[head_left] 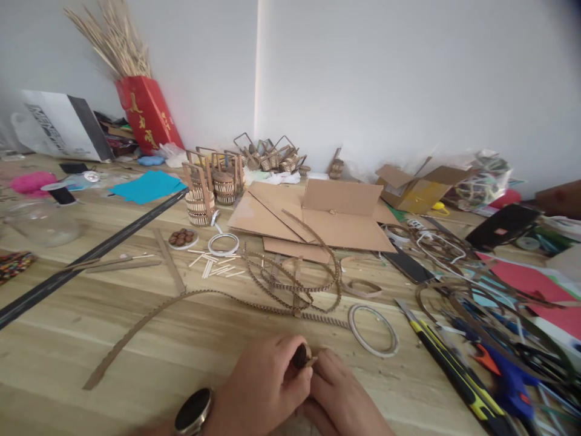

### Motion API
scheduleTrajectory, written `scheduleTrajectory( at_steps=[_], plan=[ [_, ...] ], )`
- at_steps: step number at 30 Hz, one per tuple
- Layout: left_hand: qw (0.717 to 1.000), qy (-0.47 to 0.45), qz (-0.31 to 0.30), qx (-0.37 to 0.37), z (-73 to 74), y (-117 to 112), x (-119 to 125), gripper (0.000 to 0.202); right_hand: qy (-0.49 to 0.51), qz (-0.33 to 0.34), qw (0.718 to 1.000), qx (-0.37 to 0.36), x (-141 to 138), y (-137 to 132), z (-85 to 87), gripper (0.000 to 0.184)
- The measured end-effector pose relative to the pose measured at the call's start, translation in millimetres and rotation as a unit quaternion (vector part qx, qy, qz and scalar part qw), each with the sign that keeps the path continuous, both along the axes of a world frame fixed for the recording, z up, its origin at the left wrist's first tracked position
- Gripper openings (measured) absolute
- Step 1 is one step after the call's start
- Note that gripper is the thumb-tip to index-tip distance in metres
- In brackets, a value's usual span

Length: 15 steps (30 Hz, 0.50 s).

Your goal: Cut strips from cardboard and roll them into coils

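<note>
Near the front edge of the view, my two hands meet over the table. My left hand, with a watch on its wrist, is closed with thumb and forefinger around a small dark-brown round piece. A short tan strip end sticks out beside that piece. My right hand presses against it from the other side, fingers closed; its fingertips are partly hidden. Just beyond lie a long corrugated brown paper strip, curled into loops, and a roll of double-sided tape.
Small wooden-looking buckets stand behind short pale sticks and a dish of brown balls. Cardboard sheets lie at centre back. A yellow-black utility knife and a blue glue gun lie at right.
</note>
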<state>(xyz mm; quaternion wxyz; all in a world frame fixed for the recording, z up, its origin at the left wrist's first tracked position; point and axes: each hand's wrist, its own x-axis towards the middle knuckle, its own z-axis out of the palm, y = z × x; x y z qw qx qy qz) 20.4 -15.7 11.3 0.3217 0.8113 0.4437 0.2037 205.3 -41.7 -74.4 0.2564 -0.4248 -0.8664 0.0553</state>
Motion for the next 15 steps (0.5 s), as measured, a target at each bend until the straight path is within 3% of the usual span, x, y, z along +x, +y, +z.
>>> scheduleTrajectory(
  at_steps=[4, 6, 10, 15],
  plan=[
    [1.0, -0.004, 0.007, 0.027, -3.5, 1, -1, 0.011, -0.035, -0.058, 0.997, 0.027, 8, 3, 32.0, 0.031],
    [0.998, -0.013, 0.012, 0.064, -6.0, 3, -1, 0.013, -0.075, -0.082, 0.994, 0.013, 11, 5, 39.7, 0.037],
    [0.988, -0.021, 0.026, 0.15, -15.0, 9, -1, 0.017, -0.113, -0.106, 0.987, -0.052, 12, 6, 40.2, 0.037],
    [0.99, 0.005, 0.036, 0.135, -26.2, 11, -1, 0.02, -0.117, -0.117, 0.983, -0.083, 9, 6, 41.9, 0.037]
  ],
)
